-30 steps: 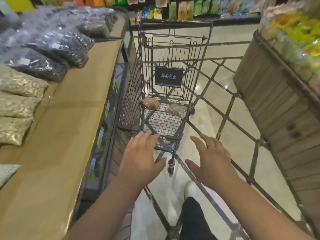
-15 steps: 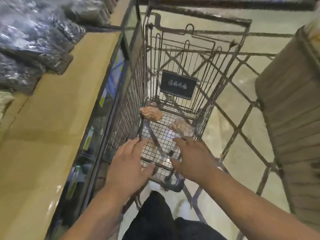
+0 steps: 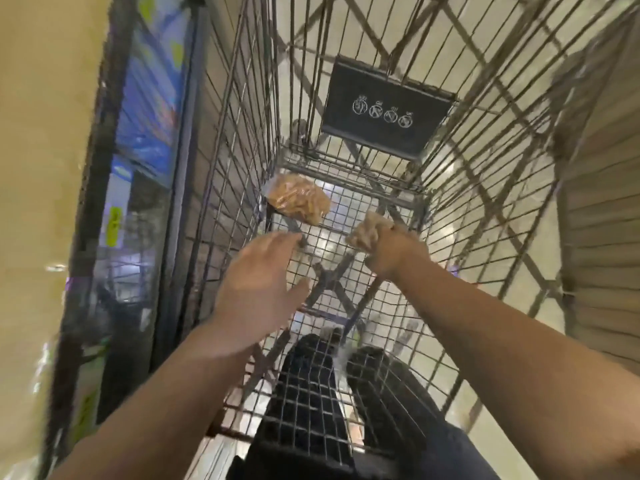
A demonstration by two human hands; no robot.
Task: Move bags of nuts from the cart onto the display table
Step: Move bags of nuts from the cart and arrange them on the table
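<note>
The right hand is closed tight around one small bag of nuts low in the cart, and the left hand is open with nothing in it. The other bag of nuts lies flat on the wire floor just past the left fingers, which are nearer to it. Its long side slants from far left to near right, and the display table is off to the left

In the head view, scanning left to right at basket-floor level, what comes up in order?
Display table → cart's left wire wall → orange bag of nuts → pale bag of nuts gripped in the right hand → wooden stand.
</note>
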